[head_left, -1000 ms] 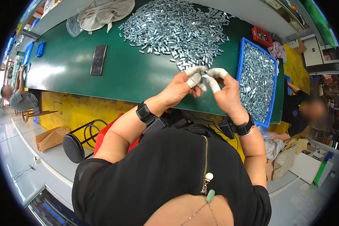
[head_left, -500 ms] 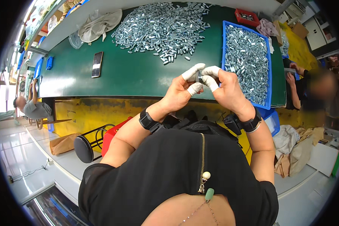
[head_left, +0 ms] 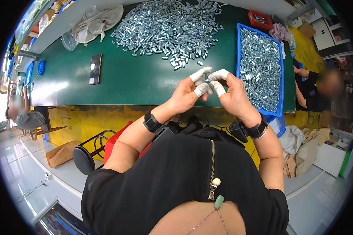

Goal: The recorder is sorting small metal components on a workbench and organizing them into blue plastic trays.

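My left hand (head_left: 188, 91) and my right hand (head_left: 234, 93) meet above the near edge of the green table (head_left: 137, 86). White finger covers wrap the thumb and fingertips on both. Pinched between the two hands is a small grey metal part (head_left: 207, 79), mostly hidden by the fingertips, so its exact kind cannot be made out. Beyond my hands a large heap of small silvery metal pieces (head_left: 164, 29) spreads over the table. To the right of my right hand, a blue tray (head_left: 238, 58) holds many similar pieces.
A phone (head_left: 95, 69) lies left on the table, with a crumpled cloth (head_left: 98, 25) behind it. A red bin (head_left: 260, 19) stands at the back right. Co-workers sit at the far left and right. A black-seated stool (head_left: 83, 159) stands low on the left.
The view has shifted slightly, so the table items sit a little differently. My hands stay together around the small metal part, with the fingertips slightly changed in position.
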`<state>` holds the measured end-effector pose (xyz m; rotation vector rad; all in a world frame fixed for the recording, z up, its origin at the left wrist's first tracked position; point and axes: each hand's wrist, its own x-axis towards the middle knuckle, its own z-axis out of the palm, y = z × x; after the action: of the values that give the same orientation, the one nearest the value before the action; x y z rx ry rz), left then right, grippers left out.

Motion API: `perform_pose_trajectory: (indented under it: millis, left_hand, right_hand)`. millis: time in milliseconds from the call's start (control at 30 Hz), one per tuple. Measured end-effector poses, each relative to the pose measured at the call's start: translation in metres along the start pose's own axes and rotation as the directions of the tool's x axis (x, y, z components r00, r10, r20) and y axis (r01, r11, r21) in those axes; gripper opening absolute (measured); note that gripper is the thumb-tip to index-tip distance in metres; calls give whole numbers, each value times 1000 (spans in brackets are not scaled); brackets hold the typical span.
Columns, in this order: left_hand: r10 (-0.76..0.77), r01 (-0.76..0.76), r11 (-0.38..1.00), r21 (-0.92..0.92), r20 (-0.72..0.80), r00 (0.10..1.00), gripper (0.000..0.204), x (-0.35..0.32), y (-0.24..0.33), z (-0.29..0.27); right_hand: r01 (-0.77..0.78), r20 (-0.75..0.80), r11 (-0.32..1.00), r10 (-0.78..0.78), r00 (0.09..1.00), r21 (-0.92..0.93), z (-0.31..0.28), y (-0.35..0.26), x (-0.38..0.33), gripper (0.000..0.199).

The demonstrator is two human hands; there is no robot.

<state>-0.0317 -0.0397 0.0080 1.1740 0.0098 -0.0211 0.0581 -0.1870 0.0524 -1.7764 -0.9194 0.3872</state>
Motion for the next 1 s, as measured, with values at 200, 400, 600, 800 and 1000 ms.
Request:
perform_pose_trajectory:
  millis: [200, 400, 600, 800, 1000]
  left_hand:
    - [79, -75, 994, 78, -40, 996, 50, 5, 12, -17]
    - [189, -183, 948, 262, 1, 982, 50, 6, 16, -31]
    - [115, -104, 965, 239, -30, 993, 50, 4, 17, -26]
    - [263, -286, 751, 596, 127, 956, 52, 6, 8, -16]
    - [283, -271, 811, 518, 58, 957, 48, 9, -4, 14]
  right_hand:
    - [-121, 10, 991, 121, 993, 59, 14, -4, 24, 10]
    - [-197, -21, 980, 198, 980, 19, 27, -4, 31, 16]
    - [-171, 8, 985, 171, 985, 13, 25, 2, 26, 19]
    - [-326, 108, 933, 313, 944, 150, 8, 13, 8, 23]
    - [-356, 104, 908, 341, 934, 220, -9, 14, -7, 21]
